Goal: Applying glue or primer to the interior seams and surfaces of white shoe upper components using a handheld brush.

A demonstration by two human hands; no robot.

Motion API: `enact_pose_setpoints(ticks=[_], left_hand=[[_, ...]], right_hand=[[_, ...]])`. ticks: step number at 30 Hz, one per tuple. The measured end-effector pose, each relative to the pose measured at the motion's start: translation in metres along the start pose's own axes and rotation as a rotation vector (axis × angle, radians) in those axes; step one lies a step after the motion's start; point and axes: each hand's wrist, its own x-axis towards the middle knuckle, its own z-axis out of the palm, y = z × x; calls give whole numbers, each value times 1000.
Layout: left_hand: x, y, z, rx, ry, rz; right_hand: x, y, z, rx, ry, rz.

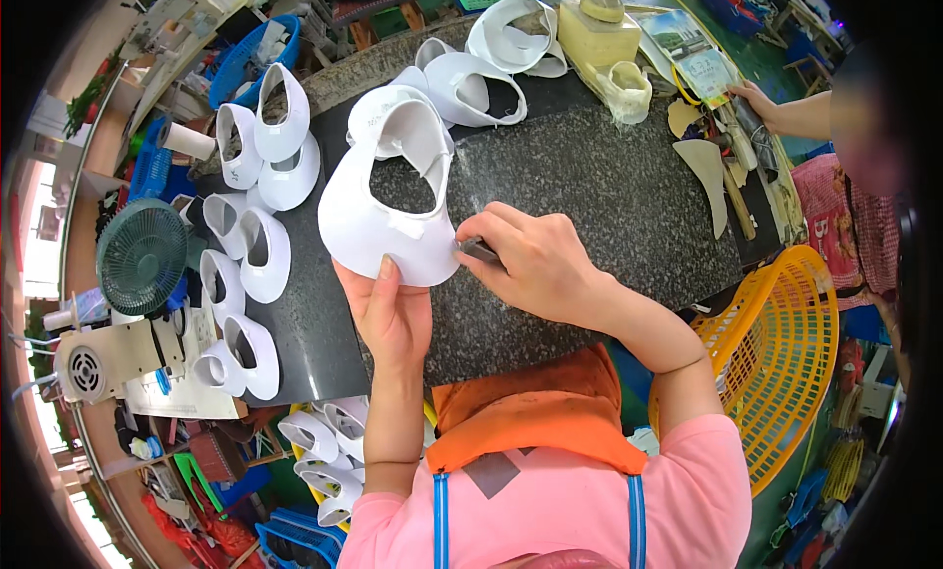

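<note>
I see left fingers (385,282) holding a white piece (365,217), maybe steadying it; right fingers (489,229) pinch a dark tool (480,250).

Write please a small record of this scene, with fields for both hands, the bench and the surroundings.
Left hand: holds a white curved piece at its near edge
Right hand: grips a dark tool by the piece's right edge; tip unclear
Bench: dark speckled slab
Left side: more white pieces, green fan
Right side: yellow basket
Upper right: another person's hand
</note>
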Motion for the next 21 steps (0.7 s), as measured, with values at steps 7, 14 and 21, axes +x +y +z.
enact_pose_setpoints(ticks=[7, 14, 21], left_hand=[[-1, 3, -4, 101, 22, -13], [0, 21, -20, 81, -12, -24], [0, 11, -23, -39, 32, -189]], right_hand=[[12, 52, -9, -111, 189, 150], [6, 229, -131, 315, 734, 577], [29, 288, -111, -257, 487, 399]])
